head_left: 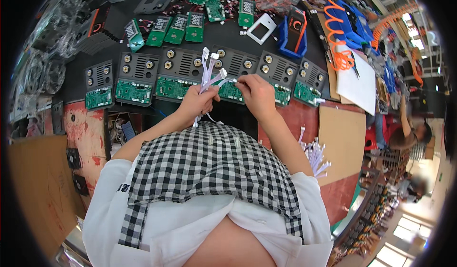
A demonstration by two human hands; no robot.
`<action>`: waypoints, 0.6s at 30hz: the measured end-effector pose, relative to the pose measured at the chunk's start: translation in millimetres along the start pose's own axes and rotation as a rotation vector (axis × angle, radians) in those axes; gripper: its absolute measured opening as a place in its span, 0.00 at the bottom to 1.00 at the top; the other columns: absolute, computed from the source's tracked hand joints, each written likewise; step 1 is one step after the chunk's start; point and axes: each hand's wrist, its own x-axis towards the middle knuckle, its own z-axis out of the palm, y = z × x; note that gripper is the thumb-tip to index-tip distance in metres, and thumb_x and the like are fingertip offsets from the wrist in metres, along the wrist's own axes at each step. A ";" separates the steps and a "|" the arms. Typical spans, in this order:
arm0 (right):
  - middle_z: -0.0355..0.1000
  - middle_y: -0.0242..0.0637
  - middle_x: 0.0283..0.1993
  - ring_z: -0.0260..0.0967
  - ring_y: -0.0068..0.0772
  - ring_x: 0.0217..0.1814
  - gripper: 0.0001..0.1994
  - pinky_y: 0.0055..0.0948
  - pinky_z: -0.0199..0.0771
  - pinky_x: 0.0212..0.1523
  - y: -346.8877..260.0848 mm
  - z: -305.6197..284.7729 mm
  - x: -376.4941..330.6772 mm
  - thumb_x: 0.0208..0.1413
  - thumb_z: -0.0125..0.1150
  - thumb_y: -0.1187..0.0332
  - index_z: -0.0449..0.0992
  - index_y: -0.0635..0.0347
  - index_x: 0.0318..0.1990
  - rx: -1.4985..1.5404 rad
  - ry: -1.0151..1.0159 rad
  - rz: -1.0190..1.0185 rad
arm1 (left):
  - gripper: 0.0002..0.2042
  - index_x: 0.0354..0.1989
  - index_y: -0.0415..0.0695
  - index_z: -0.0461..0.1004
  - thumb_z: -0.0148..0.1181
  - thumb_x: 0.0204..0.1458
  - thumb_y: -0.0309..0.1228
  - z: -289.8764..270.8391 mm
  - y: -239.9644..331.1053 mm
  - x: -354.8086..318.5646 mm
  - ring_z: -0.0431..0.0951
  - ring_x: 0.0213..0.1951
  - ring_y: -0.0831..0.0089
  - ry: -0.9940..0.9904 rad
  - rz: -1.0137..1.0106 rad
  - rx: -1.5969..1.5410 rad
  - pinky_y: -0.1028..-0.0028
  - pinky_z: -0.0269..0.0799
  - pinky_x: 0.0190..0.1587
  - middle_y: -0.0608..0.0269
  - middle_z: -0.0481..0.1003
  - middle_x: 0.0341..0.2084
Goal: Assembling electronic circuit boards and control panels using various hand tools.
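Note:
My left hand (197,101) grips a bundle of thin white cables (208,71) whose white connectors stick up above my fist. My right hand (254,91) pinches the connector end of one cable (232,80) pulled out from that bundle. Both hands hover over a row of black panels (178,64) with brass fittings and green circuit boards (134,91) along their near edge. One green board (232,91) lies right under my hands.
More green boards with displays (176,29) lie farther back, beside a white frame (261,28) and a black and orange tool in a blue bin (296,29). A pile of spare white cables (316,155) rests at my right. Another person (409,133) sits at far right.

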 end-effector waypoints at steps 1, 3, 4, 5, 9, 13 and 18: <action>0.66 0.34 0.22 0.66 0.35 0.23 0.06 0.30 0.65 0.22 -0.8 -0.3 -7.3 0.37 0.59 0.71 0.69 0.58 0.25 -0.010 0.003 -0.009 | 0.13 0.18 0.38 0.67 0.50 0.49 0.35 -1.4 0.4 0.5 0.55 0.08 0.84 -0.010 -0.007 0.054 0.82 0.52 0.14 0.70 0.59 0.05; 0.66 0.35 0.23 0.65 0.36 0.22 0.08 0.30 0.64 0.21 -6.1 -2.7 -21.5 0.37 0.59 0.72 0.68 0.58 0.27 0.072 -0.017 0.163 | 0.13 0.18 0.38 0.67 0.51 0.48 0.34 -1.1 0.5 2.4 0.56 0.08 0.84 -0.051 -0.033 0.109 0.83 0.52 0.14 0.70 0.61 0.06; 0.66 0.35 0.23 0.65 0.36 0.22 0.08 0.30 0.64 0.21 -9.4 -5.5 -27.3 0.37 0.59 0.72 0.68 0.58 0.27 0.059 -0.007 0.166 | 0.12 0.18 0.38 0.68 0.52 0.47 0.34 0.2 0.2 4.2 0.57 0.09 0.85 -0.048 -0.016 0.167 0.83 0.51 0.14 0.70 0.63 0.08; 0.65 0.35 0.24 0.66 0.36 0.23 0.09 0.30 0.65 0.22 -12.1 -8.9 -31.7 0.37 0.59 0.72 0.67 0.57 0.29 0.041 0.042 0.244 | 0.11 0.18 0.39 0.69 0.53 0.46 0.33 2.5 -0.9 6.5 0.58 0.10 0.86 -0.059 0.038 0.208 0.84 0.50 0.14 0.70 0.65 0.09; 0.65 0.35 0.26 0.66 0.36 0.26 0.14 0.30 0.65 0.23 -19.9 -21.8 -42.5 0.35 0.58 0.73 0.67 0.56 0.35 -0.097 0.074 0.252 | 0.07 0.18 0.39 0.71 0.55 0.42 0.28 9.8 -7.0 15.1 0.61 0.13 0.84 -0.137 0.083 0.496 0.81 0.54 0.16 0.69 0.67 0.11; 0.66 0.32 0.26 0.65 0.34 0.28 0.09 0.29 0.66 0.25 -17.3 -22.2 -54.7 0.38 0.58 0.69 0.72 0.54 0.32 -0.336 -0.098 0.223 | 0.05 0.18 0.39 0.73 0.55 0.40 0.27 14.6 -17.2 19.8 0.62 0.16 0.84 -0.231 0.198 0.625 0.81 0.55 0.19 0.68 0.67 0.10; 0.66 0.33 0.25 0.66 0.35 0.28 0.05 0.31 0.66 0.25 6.2 -17.9 -99.1 0.38 0.58 0.68 0.73 0.55 0.26 -0.382 -0.081 0.239 | 0.06 0.30 0.40 0.71 0.48 0.48 0.27 8.3 -22.8 23.0 0.64 0.18 0.84 -0.287 0.136 0.472 0.82 0.57 0.20 0.69 0.69 0.17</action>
